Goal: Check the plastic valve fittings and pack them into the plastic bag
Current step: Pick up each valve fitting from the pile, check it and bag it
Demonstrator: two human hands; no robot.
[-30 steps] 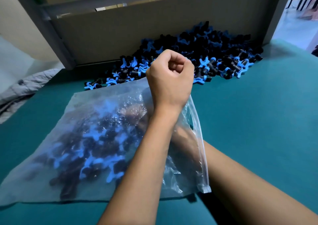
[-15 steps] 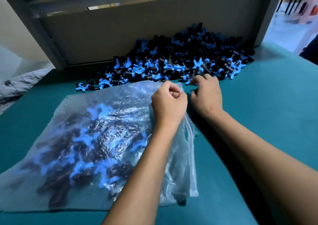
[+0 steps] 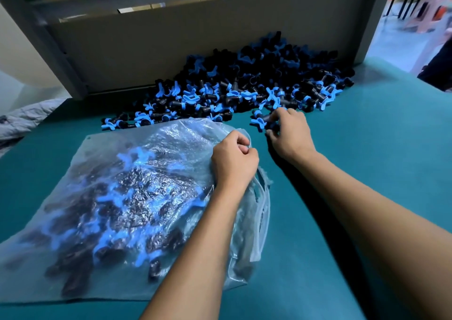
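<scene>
Right hand (image 3: 289, 133) has left the plastic bag (image 3: 137, 197) and now grips fittings (image 3: 263, 121) at the pile; left hand (image 3: 233, 160) pinches the bag mouth.

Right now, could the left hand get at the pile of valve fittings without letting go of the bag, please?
Probably not. The left hand is closed on the plastic bag at its mouth, short of the pile of valve fittings. Nothing blocks the way, but only the right hand is at the pile.

Black valve fittings with blue handles (image 3: 234, 87) heaped against the backboard; clear plastic bag (image 3: 127, 197) lies flat, seemingly half-full (contents blurred).
</scene>
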